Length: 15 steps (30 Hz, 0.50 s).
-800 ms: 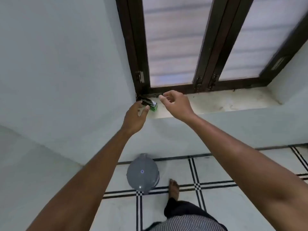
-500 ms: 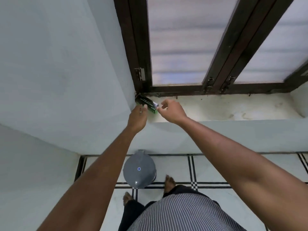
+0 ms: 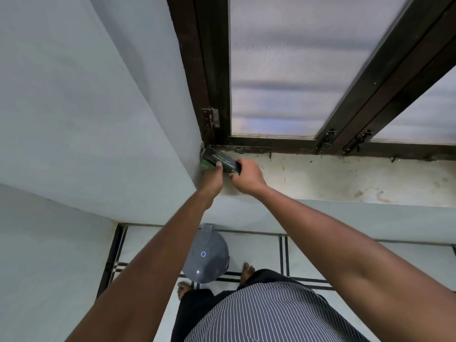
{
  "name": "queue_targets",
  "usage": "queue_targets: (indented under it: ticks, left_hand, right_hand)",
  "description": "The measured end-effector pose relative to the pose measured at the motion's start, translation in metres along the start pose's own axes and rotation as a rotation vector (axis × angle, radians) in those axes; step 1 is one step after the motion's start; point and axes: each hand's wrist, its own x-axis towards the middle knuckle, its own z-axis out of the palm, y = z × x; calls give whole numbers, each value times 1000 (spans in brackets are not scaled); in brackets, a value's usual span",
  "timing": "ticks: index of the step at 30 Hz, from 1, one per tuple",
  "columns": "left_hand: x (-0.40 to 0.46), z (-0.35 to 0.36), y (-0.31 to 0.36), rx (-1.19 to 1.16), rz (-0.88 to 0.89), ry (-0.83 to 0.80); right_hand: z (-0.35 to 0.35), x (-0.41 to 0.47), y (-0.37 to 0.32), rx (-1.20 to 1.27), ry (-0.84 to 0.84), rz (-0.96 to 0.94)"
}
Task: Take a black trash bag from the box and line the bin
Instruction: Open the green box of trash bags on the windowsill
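A small black and green box (image 3: 220, 159) of trash bags lies in the left corner of the window sill (image 3: 345, 178), against the side wall. My left hand (image 3: 211, 176) grips the box's near left side, thumb on top. My right hand (image 3: 246, 177) holds the box's right end with its fingers closed over it. No bag shows outside the box. The grey round bin (image 3: 209, 255) with its lid shut stands on the floor below the sill, partly hidden behind my left forearm.
A dark wooden window frame (image 3: 212, 70) with frosted panes rises behind the sill. Pale walls close in at the left. My bare feet (image 3: 246, 270) stand on white tiles with black lines, right beside the bin.
Both hands have moved forward onto the box and closed on it; earlier they hovered just short of it. My body has stepped closer to the sill and bin.
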Motion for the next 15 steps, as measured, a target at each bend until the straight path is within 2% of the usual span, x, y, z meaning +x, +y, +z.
queue_targets:
  ticks: [3,5,8,11,15]
  left_hand:
    - [-1,-5,1,5,250,94]
    - [-9,-12,9,37,405,56]
    - [-16,-21,25,222,591,-55]
    - [-21,-25,34,412,672,-85]
    - [-26,-27,41,552,656,-87]
  right_hand:
    - [-16,-5,14,246,-69,-8]
    - [-27,-9,24,304,-134,-34]
    - [-46,-14,30,277,-176,-82]
    - [-57,-17,28,217,-149,-164]
    - [-58,-16,28,181,-113,-207]
